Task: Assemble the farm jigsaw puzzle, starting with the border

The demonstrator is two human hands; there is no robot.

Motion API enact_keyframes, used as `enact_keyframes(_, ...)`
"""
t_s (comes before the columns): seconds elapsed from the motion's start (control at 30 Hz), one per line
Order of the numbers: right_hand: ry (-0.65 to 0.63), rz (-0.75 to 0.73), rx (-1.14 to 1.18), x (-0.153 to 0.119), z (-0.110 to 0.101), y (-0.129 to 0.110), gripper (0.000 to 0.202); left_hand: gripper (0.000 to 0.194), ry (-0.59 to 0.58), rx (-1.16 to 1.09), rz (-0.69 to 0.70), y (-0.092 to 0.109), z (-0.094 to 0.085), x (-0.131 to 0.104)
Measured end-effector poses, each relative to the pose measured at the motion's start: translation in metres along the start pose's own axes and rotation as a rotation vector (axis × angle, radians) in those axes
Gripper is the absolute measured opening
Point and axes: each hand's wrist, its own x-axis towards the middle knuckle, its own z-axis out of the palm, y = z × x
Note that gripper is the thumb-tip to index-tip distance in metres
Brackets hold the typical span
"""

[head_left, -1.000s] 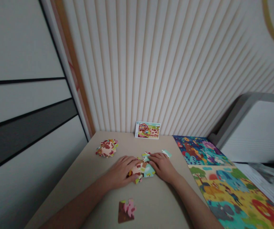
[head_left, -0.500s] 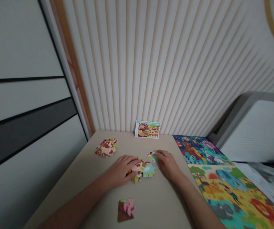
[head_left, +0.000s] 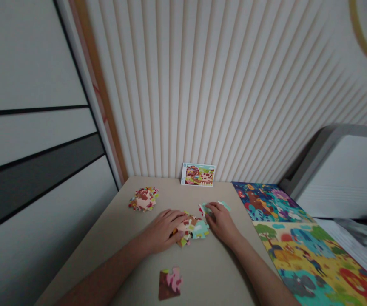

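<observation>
My left hand [head_left: 164,228] lies over the left side of a pile of jigsaw pieces [head_left: 200,229], fingers stretched out and thumb apart. The pile mixes cream, brown, green and pale blue pieces. Just right of it, my right hand [head_left: 220,221] rests with bent fingers on a small group of pale blue and white jigsaw pieces [head_left: 202,208]; its thumb stands away from the fingers. Another pale blue piece [head_left: 224,205] shows behind that hand. Closer to me, a brown corner piece with a pink piece [head_left: 169,284] lies on the table [head_left: 138,272].
A second heap of jigsaw pieces [head_left: 144,199] sits at the back left. A farm picture card [head_left: 198,174] leans against the ribbed wall. Along the right lie two picture puzzles, one dark blue [head_left: 268,202], one yellow with animals [head_left: 311,259]. A grey-white panel [head_left: 345,174] stands beyond.
My right hand has shifted slightly over the pale blue pieces, and more of the piece behind it shows. My left hand stays on the pile. The whole view has dipped a little.
</observation>
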Motion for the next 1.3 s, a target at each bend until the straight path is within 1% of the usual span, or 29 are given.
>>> enact_keyframes(0.07,-0.005,0.035,-0.045,-0.001,0.000,0.001,0.039,0.049,-0.003,-0.001,-0.002,0.000,0.000,0.000)
enact_keyframes(0.13,-0.022,0.045,-0.061,-0.002,-0.001,0.001,0.039,0.049,-0.007,0.000,-0.004,0.001,0.000,0.000)
enact_keyframes(0.23,-0.041,0.030,-0.053,-0.004,-0.002,0.003,0.038,0.048,-0.010,0.001,-0.009,0.002,-0.001,0.000)
enact_keyframes(0.33,-0.022,0.011,-0.031,0.000,0.000,0.005,0.037,0.048,-0.009,0.003,-0.007,0.003,-0.002,-0.001)
enact_keyframes(0.43,0.008,-0.009,-0.025,0.014,0.007,0.007,0.035,0.056,-0.018,0.005,-0.005,0.003,-0.003,-0.002)
enact_keyframes(0.53,-0.018,-0.045,-0.045,0.035,0.017,0.006,0.035,0.068,-0.031,0.011,-0.002,0.002,-0.002,-0.002)
enact_keyframes(0.63,-0.027,-0.055,-0.055,0.048,0.025,0.004,0.033,0.070,-0.031,0.015,-0.001,0.002,-0.002,-0.002)
enact_keyframes(0.7,0.003,-0.037,-0.060,0.048,0.028,0.002,0.032,0.068,-0.031,0.015,0.002,0.002,-0.003,-0.003)
enact_keyframes(0.8,0.042,-0.035,-0.069,0.040,0.027,0.000,0.032,0.068,-0.036,0.006,0.010,0.002,-0.005,-0.003)
enact_keyframes(0.97,0.005,-0.055,-0.080,0.032,0.022,-0.003,0.028,0.071,-0.010,0.023,-0.010,-0.003,-0.004,-0.004)
enact_keyframes(1.17,0.008,-0.035,-0.091,0.035,0.021,-0.004,0.026,0.063,0.001,0.063,-0.021,-0.008,-0.001,-0.004)
enact_keyframes(1.3,0.034,-0.044,-0.075,0.033,0.022,-0.004,0.026,0.059,0.028,0.070,-0.031,-0.011,-0.001,-0.004)
